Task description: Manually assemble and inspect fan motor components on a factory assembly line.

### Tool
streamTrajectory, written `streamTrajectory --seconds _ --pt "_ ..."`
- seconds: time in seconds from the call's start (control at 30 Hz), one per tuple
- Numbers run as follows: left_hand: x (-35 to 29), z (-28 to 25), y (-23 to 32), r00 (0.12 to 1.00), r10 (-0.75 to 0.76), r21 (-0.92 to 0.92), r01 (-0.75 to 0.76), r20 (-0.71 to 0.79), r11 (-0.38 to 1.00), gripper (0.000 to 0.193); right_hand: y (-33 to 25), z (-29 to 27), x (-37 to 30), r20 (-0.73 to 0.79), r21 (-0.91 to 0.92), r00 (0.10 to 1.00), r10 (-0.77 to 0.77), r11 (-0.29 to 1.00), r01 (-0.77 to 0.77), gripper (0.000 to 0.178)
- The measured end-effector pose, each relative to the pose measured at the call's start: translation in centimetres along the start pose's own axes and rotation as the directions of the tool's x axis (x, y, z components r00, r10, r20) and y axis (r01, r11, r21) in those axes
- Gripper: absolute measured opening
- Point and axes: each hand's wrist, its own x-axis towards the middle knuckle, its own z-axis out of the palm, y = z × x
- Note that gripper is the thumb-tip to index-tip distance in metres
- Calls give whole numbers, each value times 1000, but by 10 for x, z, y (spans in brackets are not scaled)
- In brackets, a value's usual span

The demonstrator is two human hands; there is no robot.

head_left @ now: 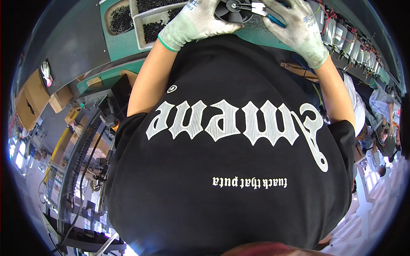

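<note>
While the right hand (294,25) grips pliers (259,8), the half-curled left hand (196,20) holds a fan (235,18); shirt (239,158) and gloves (315,53) bear lettering (254,124).

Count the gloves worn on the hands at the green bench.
2: left glove on the left hand, at the black fan; right glove on the right hand, holding the blue-handled pliers. The top edge crops both.

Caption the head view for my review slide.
Gloved left hand against a black fan, gloved right hand holding blue-handled pliers near its hub, trays alongside.
</note>
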Motion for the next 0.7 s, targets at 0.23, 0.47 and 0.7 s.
streamTrajectory --seconds 0.23,0.47,0.7 --pt "-2 3 2 957 -278 -206 290 83 935 50 5 -2 3 60 -94 998 -3 996 9 50" --pt "-3 -3 8 793 -543 -236 604 277 762 52 24 25 6 -101 127 984 -147 979 159 50" --pt "-7 2 -3 959 -276 -235 283 63 930 54 41 62 7 -533 455 822 -200 752 478 49"
